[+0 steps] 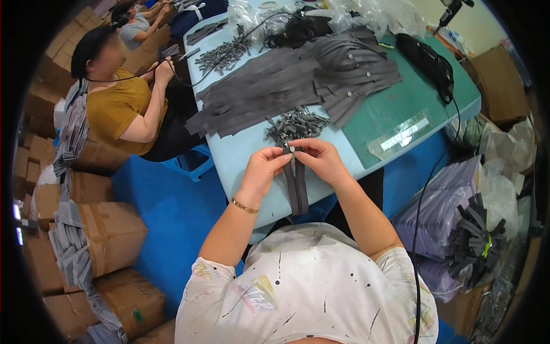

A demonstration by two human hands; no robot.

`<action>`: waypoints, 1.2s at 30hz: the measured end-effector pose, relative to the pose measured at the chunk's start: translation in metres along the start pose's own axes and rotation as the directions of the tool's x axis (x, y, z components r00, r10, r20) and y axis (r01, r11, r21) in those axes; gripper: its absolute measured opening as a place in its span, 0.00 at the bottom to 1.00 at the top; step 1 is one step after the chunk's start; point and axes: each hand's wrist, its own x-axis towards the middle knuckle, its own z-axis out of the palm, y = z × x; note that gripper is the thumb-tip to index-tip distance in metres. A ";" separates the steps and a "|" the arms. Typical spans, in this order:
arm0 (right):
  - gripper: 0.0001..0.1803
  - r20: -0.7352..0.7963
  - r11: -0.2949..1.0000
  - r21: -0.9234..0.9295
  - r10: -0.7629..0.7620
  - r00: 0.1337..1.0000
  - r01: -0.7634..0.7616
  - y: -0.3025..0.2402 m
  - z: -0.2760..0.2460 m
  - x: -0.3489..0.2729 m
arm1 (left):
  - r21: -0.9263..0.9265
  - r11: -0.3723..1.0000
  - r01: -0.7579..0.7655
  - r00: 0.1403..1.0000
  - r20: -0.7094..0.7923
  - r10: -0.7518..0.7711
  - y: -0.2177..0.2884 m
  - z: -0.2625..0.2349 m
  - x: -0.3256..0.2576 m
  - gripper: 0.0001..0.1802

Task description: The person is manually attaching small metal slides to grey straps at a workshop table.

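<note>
My left hand (264, 168) and my right hand (322, 160) meet at the table's near edge. Between them they pinch the top end of a dark grey zipper (297, 192). Its two lengths hang down side by side over the edge toward my lap. A small pale round piece shows at the fingertips; its exact kind is hard to make out. Just beyond my fingers lies a heap of small dark pulls with metal parts (301, 124). Many flat dark grey strips (258, 80) are spread across the table behind that heap, and several pale round dots sit on the right-hand bundle (361, 71).
The light blue table (243, 166) carries a green mat (395, 123), a black pouch (421, 60) and a second heap of pulls (223, 57). A co-worker (123, 103) sits at left, holding something by a cord. Cardboard boxes (112, 229) and plastic-wrapped bundles (435, 212) flank me.
</note>
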 end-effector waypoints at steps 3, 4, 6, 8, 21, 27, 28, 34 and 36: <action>0.14 0.008 1.000 0.004 0.013 1.000 -0.013 0.002 0.000 0.000 | 0.018 1.000 0.011 1.000 -0.029 -0.011 -0.002 -0.001 0.000 0.07; 0.14 0.007 1.000 0.009 0.028 1.000 -0.028 0.000 0.000 -0.001 | 0.033 0.999 0.006 1.000 -0.021 -0.005 -0.002 -0.002 -0.001 0.07; 0.15 0.007 0.998 0.015 0.062 0.998 -0.062 -0.001 0.001 -0.001 | 0.042 0.999 -0.009 1.000 -0.015 0.010 -0.001 -0.001 -0.002 0.07; 0.15 0.017 0.999 0.015 0.040 0.999 -0.040 0.003 0.000 -0.001 | 0.017 1.000 0.000 0.999 -0.034 0.001 0.000 0.001 -0.003 0.07; 0.16 0.013 0.999 0.034 0.008 1.000 -0.008 0.001 0.001 0.001 | 0.034 0.999 -0.024 0.998 -0.050 0.026 0.000 0.008 -0.004 0.08; 0.15 -0.002 1.000 0.000 -0.024 1.000 0.024 0.001 -0.003 0.001 | 0.149 0.989 0.019 0.999 0.023 -0.023 -0.004 0.008 -0.008 0.07; 0.15 -0.002 1.000 -0.001 -0.024 1.000 0.024 0.001 -0.003 0.001 | 0.149 0.987 0.066 0.997 0.023 -0.070 -0.002 0.010 -0.009 0.07; 0.15 0.021 0.998 -0.062 0.025 0.999 -0.023 -0.004 -0.003 0.001 | 0.132 0.985 0.112 0.991 0.056 -0.120 -0.010 0.003 -0.003 0.09; 0.12 0.018 0.988 -0.155 0.017 1.000 -0.014 -0.009 -0.005 0.006 | 0.163 0.982 0.100 0.992 0.058 -0.111 -0.011 0.003 -0.003 0.09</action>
